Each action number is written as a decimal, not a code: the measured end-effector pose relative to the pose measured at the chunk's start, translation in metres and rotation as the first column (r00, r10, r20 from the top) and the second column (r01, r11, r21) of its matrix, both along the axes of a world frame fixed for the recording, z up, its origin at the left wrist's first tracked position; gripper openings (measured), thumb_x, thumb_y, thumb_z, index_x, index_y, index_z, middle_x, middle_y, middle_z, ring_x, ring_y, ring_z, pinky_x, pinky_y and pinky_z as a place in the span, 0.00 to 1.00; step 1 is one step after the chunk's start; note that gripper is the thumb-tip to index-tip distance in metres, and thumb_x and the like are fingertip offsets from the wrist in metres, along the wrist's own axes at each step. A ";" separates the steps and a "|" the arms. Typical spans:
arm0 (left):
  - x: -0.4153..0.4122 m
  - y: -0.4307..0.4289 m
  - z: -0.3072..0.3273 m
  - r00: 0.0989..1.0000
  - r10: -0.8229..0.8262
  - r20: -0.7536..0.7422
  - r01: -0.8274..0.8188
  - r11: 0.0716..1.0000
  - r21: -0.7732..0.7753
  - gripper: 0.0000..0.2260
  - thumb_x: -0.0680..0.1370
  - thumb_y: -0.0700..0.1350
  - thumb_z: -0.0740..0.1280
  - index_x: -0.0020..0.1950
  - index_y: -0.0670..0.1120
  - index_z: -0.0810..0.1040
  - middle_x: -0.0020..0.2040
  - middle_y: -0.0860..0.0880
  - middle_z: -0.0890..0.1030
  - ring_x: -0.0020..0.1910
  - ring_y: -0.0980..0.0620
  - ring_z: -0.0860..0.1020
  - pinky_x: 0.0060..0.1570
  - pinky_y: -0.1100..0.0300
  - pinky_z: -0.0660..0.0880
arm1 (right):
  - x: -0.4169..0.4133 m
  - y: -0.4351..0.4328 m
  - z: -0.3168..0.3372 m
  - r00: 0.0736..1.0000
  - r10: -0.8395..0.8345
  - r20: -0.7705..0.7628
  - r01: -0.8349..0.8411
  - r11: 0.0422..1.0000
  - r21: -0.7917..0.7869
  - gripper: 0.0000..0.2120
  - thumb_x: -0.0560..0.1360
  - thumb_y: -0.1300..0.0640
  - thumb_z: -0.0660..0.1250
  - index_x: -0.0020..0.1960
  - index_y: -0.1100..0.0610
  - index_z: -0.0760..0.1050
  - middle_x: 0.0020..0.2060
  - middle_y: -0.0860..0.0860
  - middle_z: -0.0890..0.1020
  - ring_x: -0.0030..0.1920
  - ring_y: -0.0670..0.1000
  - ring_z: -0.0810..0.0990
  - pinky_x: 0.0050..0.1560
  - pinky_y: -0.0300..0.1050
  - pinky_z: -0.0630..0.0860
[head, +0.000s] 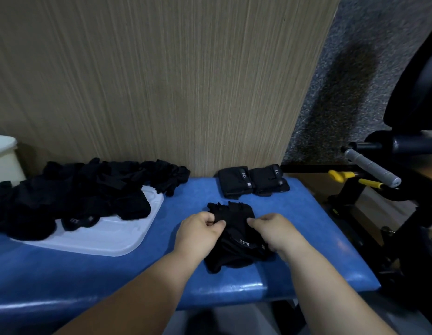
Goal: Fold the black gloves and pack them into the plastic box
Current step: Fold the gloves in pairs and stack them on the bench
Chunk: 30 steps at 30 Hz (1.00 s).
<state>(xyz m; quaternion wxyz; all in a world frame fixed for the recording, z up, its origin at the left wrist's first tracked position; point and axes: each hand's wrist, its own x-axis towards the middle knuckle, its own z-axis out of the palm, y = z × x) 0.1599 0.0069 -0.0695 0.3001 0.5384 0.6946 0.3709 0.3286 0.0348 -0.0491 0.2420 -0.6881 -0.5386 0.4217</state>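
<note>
Head view. Counted two hands, both bare, reaching in from the near edge. Found the left hand (200,228) with fingers curled, pinching the fabric of the glove (236,243) at its left side. Found the right hand (275,229) likewise curled, pinching the same glove at its right side. Logged one glove item under work, black and rumpled, with a light logo on its cuff band; could not tell whether a single glove or a stacked pair. Placed it on the blue bench (318,238), between the two hands and partly beneath them, finger ends pointing away, cuff end toward the near edge. Counted two folded bundles (235,181), black, side by side and touching, at the far edge of the bench against the panel (161,81), just beyond the glove but apart from it. Counted one loose pile (89,189) of black gloves to the left, well apart from the hands; could not count its members. Noted the pile lying partly on one white tray (108,238), partly on the bench. Noted one cream tub (4,155) at the left edge, cut off by the frame. Noted, right of the bench, one grey bar (372,166) and two yellow grips (340,176) on a dark stand (350,197).
</note>
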 end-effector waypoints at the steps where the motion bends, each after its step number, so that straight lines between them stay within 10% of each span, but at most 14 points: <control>1: 0.001 0.000 0.001 0.998 -0.002 0.061 0.002 1.000 -0.006 0.08 0.75 0.51 0.69 0.42 0.48 0.81 0.36 0.52 0.82 0.40 0.50 0.81 0.48 0.51 0.78 | -0.001 -0.001 0.001 0.998 -0.018 -0.065 0.018 1.000 -0.004 0.16 0.76 0.50 0.67 0.48 0.65 0.79 0.33 0.54 0.79 0.28 0.50 0.74 0.27 0.38 0.67; 9: -0.005 -0.009 0.007 0.917 0.049 0.395 -0.060 0.998 0.016 0.05 0.77 0.43 0.65 0.52 0.49 0.74 0.42 0.48 0.84 0.43 0.49 0.82 0.49 0.51 0.79 | -0.012 -0.004 0.004 0.874 0.049 -0.484 0.016 0.992 0.128 0.05 0.78 0.58 0.65 0.53 0.56 0.77 0.45 0.56 0.85 0.43 0.54 0.83 0.43 0.51 0.79; 15: -0.014 -0.019 0.002 0.970 0.085 0.226 -0.092 0.996 0.019 0.18 0.78 0.40 0.63 0.66 0.47 0.63 0.36 0.47 0.77 0.36 0.51 0.77 0.36 0.59 0.73 | -0.024 -0.003 -0.008 0.980 0.099 -0.175 -0.050 0.963 0.266 0.08 0.76 0.55 0.67 0.53 0.46 0.72 0.39 0.54 0.80 0.34 0.52 0.79 0.36 0.45 0.76; 21: -0.016 -0.022 -0.004 0.973 0.051 -0.226 -0.052 0.999 0.001 0.22 0.77 0.46 0.63 0.69 0.49 0.61 0.45 0.54 0.76 0.52 0.51 0.75 0.62 0.51 0.68 | -0.024 -0.008 -0.013 0.992 0.094 0.080 -0.114 0.946 0.302 0.12 0.78 0.54 0.66 0.59 0.48 0.68 0.32 0.46 0.74 0.31 0.44 0.74 0.29 0.35 0.67; 30: -0.017 -0.016 -0.006 0.953 0.081 -0.291 -0.042 0.990 0.138 0.16 0.79 0.49 0.61 0.67 0.54 0.67 0.67 0.57 0.67 0.68 0.54 0.60 0.68 0.57 0.55 | -0.024 -0.006 -0.012 0.984 0.056 0.171 -0.118 0.918 0.378 0.18 0.75 0.50 0.69 0.62 0.47 0.69 0.49 0.47 0.72 0.45 0.46 0.75 0.45 0.40 0.71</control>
